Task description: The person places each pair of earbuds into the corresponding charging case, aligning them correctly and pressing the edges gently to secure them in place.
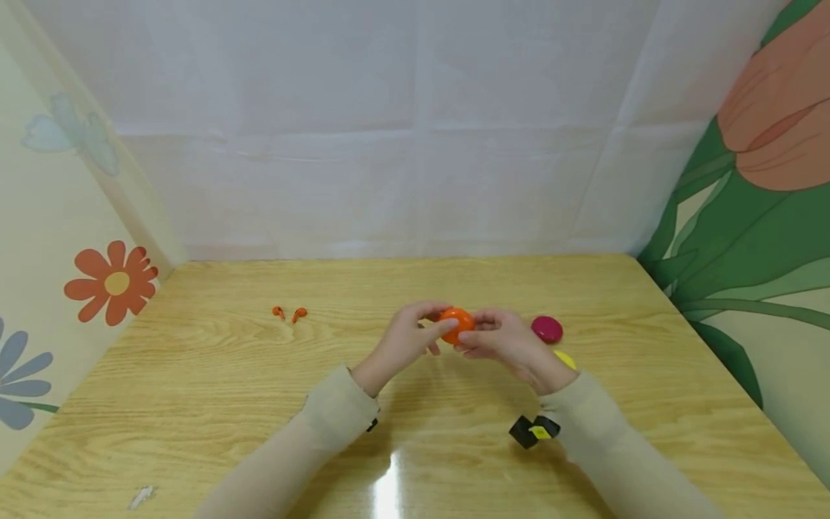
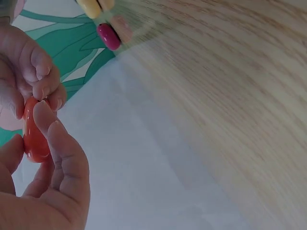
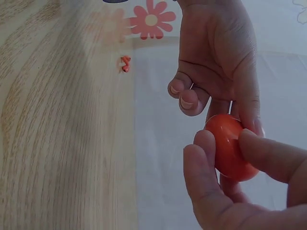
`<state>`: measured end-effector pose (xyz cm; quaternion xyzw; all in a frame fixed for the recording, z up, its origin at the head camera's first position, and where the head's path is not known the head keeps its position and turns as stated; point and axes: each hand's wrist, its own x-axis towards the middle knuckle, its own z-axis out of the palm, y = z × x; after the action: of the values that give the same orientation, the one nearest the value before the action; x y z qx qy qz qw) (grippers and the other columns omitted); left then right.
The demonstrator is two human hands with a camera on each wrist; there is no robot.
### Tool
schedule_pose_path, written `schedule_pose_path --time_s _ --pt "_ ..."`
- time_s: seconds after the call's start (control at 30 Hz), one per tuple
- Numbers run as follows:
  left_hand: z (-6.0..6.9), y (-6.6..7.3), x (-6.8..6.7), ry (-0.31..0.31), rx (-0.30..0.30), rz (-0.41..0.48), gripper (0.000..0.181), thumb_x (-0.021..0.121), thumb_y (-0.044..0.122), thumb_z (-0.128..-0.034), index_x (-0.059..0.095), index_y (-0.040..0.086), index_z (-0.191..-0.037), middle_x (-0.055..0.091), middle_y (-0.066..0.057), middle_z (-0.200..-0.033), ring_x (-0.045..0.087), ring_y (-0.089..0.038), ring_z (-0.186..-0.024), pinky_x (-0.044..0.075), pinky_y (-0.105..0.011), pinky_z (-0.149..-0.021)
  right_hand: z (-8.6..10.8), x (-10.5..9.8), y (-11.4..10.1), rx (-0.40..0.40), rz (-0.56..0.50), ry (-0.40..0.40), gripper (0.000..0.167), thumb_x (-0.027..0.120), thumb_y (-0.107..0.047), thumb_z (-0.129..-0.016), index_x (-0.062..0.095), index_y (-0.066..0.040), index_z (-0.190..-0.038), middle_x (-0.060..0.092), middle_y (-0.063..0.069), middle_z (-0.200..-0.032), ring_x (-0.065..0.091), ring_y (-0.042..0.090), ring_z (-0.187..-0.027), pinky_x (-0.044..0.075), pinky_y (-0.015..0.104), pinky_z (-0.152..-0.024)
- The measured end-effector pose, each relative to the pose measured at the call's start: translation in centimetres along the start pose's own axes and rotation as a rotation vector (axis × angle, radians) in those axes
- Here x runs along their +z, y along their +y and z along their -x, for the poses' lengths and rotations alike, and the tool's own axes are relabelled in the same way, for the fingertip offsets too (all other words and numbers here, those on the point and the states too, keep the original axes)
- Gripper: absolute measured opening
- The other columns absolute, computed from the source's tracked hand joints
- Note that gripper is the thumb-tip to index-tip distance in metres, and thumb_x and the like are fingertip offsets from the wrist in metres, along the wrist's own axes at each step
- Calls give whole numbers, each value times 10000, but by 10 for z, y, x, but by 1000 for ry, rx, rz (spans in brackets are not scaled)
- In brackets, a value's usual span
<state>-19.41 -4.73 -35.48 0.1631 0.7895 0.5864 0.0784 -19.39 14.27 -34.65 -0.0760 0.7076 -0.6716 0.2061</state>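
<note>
A glossy, rounded orange earbud case (image 1: pixel 457 322) is held above the table between both hands. My left hand (image 1: pixel 405 335) pinches its left side, the thumb lying across the front. From the other side my right hand (image 1: pixel 512 344) grips it between thumb and fingers. In the left wrist view the case (image 2: pixel 34 134) appears edge-on and closed. The right wrist view shows its smooth broad face (image 3: pixel 230 146), partly covered by fingertips. Two orange earbuds (image 1: pixel 289 314) lie apart from the hands on the table at the left.
Right of the hands, a magenta rounded case (image 1: pixel 547 329) rests on the wooden table (image 1: pixel 214 389). A yellow piece (image 1: pixel 565 359) is partly hidden behind the right wrist. Black blocks with a yellow patch (image 1: pixel 533 431) appear beside the right sleeve. A small whitish mark (image 1: pixel 141 497) shows front left.
</note>
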Motion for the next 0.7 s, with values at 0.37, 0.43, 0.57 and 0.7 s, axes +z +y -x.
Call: schedule_pose_path --time_s 0.37,0.43,0.57,0.7 --pt "6 4 1 -1 -7 0 307 612 226 -979 639 -4 -1182 662 -105 -1046 612 -169 -586 529 -510 -641 4 12 2 -14 92 12 317 626 -12 -933 558 138 -1204 670 140 -1036 657 188 -861 555 335 -802" --pt "7 4 1 5 -4 0 299 610 220 -980 646 -11 -1166 662 -104 -1033 611 -156 -579 530 -504 -634 5 15 2 -31 102 20 303 629 -9 -930 567 141 -1185 671 146 -1029 658 192 -856 557 335 -795" --pt "9 4 2 20 4 -4 264 609 197 -980 663 -20 -1120 664 -109 -998 613 -157 -577 530 -496 -621 6 18 3 -64 129 34 275 632 2 -926 586 141 -1158 675 142 -1004 658 197 -847 559 334 -782" --pt "11 5 2 25 -6 0 242 605 184 -980 665 -25 -1088 663 -105 -951 623 -196 -588 529 -424 -589 7 21 3 -66 146 52 252 639 3 -920 602 135 -1132 673 142 -995 653 194 -835 560 345 -781"
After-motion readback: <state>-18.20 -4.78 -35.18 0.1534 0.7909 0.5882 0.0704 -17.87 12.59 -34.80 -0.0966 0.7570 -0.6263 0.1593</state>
